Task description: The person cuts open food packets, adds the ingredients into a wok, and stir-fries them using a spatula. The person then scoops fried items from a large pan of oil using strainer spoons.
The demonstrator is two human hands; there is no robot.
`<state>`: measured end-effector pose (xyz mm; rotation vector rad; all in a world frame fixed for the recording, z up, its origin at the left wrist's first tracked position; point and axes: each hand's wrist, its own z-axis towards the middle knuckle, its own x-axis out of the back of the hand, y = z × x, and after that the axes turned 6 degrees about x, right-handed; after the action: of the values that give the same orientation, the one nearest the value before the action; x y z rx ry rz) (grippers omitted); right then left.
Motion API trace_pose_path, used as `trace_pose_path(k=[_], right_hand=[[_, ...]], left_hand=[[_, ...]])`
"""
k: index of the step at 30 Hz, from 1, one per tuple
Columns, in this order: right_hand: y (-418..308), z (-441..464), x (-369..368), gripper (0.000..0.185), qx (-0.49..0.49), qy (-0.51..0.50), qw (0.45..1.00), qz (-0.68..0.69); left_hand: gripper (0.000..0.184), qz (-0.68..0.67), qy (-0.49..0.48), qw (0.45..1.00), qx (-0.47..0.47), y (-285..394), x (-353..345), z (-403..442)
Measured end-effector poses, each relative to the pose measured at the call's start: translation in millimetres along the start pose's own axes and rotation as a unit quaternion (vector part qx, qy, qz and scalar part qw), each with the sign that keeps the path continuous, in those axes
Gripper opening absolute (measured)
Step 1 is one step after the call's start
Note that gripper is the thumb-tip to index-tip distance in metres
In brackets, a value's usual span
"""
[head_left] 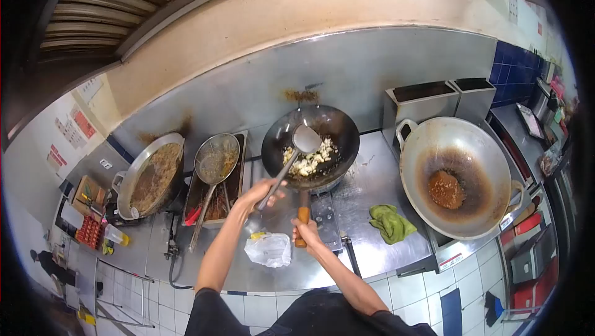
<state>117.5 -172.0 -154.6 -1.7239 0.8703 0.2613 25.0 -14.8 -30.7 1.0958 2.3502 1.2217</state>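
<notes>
A dark wok with a wooden handle stands in the middle of the steel counter. Pale yellow-white chopped food lies in its bowl; its exact kind is unclear. My left hand is closed around the shaft of a metal ladle, whose round head rests over the food inside the wok. Lower down, my right hand grips the wooden handle. Between my forearms, a clear plastic bag with something yellow at its top lies on the counter.
To the right are a crumpled green cloth and a large metal wok with brown residue. On the left, a strainer lies across a rectangular tray, beside a wide pan of brown food. Further left is a red egg tray.
</notes>
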Motion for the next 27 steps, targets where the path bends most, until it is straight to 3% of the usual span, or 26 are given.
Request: trace_pose_path(k=[1, 2, 3, 4, 5, 6, 9, 13, 15, 17, 19, 22, 26, 27], right_hand=[[9.3, 2.7, 2.6, 0.018, -0.001, -0.001, 1.000, 0.002], [7.7, 4.9, 3.0, 0.018, 0.000, 0.009, 1.000, -0.011], [6.1, 6.3, 3.2, 0.018, 0.000, 0.021, 0.999, -0.025], [5.7, 6.4, 2.0, 0.017, 0.005, 0.023, 0.999, -0.029], [4.2, 5.4, 0.7, 0.017, 0.005, 0.026, 0.999, -0.026], [2.0, 4.4, -1.0, 0.017, 0.004, 0.026, 0.999, -0.022], [3.0, 2.5, -2.4, 0.017, -0.001, 0.036, 0.999, -0.014], [3.7, 6.8, -1.9, 0.017, -0.001, 0.025, 0.999, -0.042], [11.3, 12.2, -5.2, 0.017, -0.009, 0.037, 0.999, -0.036], [17.8, 9.5, -6.4, 0.017, -0.004, 0.050, 0.998, -0.029], [4.3, 5.9, -1.4, 0.013, -0.002, 0.045, 0.999, -0.011], [14.1, 12.6, 0.0, 0.014, -0.002, 0.048, 0.999, -0.014], [16.2, 14.2, -4.1, 0.014, 0.002, 0.044, 0.999, -0.018], [12.8, 12.8, -1.0, 0.014, 0.010, 0.046, 0.999, -0.011]], left_hand=[[0.032, -0.041, -0.001, 0.999, 0.016, 3.1, 0.8, 9.2], [0.033, 0.052, 0.029, 0.998, 0.015, 2.7, 6.2, 26.1], [0.033, 0.053, 0.029, 0.998, 0.013, -6.9, 10.3, 41.8], [0.035, 0.309, 0.179, 0.919, -0.167, -24.2, 12.2, 55.3], [0.037, 0.527, 0.304, 0.724, -0.326, -33.6, 10.9, 63.1], [0.045, 0.523, 0.243, 0.796, -0.183, -10.4, -5.1, 45.3], [0.050, 0.545, 0.246, 0.789, -0.137, -10.3, -27.0, 42.2], [0.045, 0.580, 0.222, 0.775, -0.114, -29.1, -34.7, 38.6], [0.042, 0.583, 0.238, 0.760, -0.162, -29.3, -22.4, 56.7], [0.043, 0.593, 0.158, 0.770, -0.175, 10.6, -10.2, 46.0], [0.045, 0.593, 0.141, 0.769, -0.195, 18.1, -15.2, 19.9], [0.044, 0.573, 0.195, 0.782, -0.150, -25.3, -27.7, 12.2], [0.050, 0.599, 0.149, 0.775, -0.137, -13.4, -9.0, 41.3], [0.047, 0.604, 0.133, 0.763, -0.190, -1.8, 6.4, 37.9]])
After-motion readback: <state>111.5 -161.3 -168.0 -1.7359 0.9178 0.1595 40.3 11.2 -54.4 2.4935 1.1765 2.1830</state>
